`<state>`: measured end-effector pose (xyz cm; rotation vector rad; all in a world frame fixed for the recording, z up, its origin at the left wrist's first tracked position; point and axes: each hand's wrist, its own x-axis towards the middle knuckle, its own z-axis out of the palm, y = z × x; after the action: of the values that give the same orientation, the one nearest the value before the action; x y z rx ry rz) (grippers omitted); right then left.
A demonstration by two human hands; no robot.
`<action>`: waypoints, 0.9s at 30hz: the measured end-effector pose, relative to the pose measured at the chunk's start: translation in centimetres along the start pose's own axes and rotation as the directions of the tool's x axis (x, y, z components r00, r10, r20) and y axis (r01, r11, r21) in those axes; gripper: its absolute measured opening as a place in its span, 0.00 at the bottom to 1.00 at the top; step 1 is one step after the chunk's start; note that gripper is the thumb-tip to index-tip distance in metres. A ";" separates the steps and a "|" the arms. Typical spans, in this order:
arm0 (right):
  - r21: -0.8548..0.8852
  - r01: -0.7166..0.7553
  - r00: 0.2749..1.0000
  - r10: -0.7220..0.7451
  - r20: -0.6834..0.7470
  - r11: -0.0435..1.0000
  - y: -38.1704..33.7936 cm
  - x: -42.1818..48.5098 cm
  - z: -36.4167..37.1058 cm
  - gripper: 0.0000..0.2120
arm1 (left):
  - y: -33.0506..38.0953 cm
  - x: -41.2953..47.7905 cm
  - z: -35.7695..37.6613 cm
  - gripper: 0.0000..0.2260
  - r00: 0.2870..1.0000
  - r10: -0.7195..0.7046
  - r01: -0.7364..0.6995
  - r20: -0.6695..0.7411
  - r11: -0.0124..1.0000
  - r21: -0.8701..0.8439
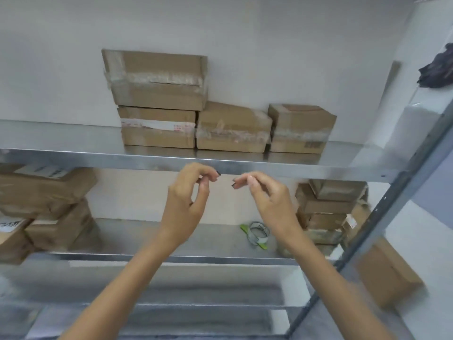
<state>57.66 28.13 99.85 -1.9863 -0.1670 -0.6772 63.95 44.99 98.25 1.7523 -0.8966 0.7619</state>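
Fingers (208, 171) curled before steel shelf (294, 169), boxes (232, 128) behind.

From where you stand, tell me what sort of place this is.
Probably a storeroom or parcel stockroom. A grey metal shelving rack fills the view, taped brown cardboard boxes are stacked on its shelves, and what looks like a tape roll with a green holder lies on the middle shelf.
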 end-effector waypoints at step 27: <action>0.038 -0.475 0.873 0.476 -0.109 0.879 19.3 0.5 -3.2 0.13 | -8.2 -1.0 20.6 0.14 0.774 -0.399 0.493 0.492 0.867 -0.074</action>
<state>64.32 15.69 86.32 -1.8683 0.3818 -0.4615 72.15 27.70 86.99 1.8929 -0.7725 -0.0755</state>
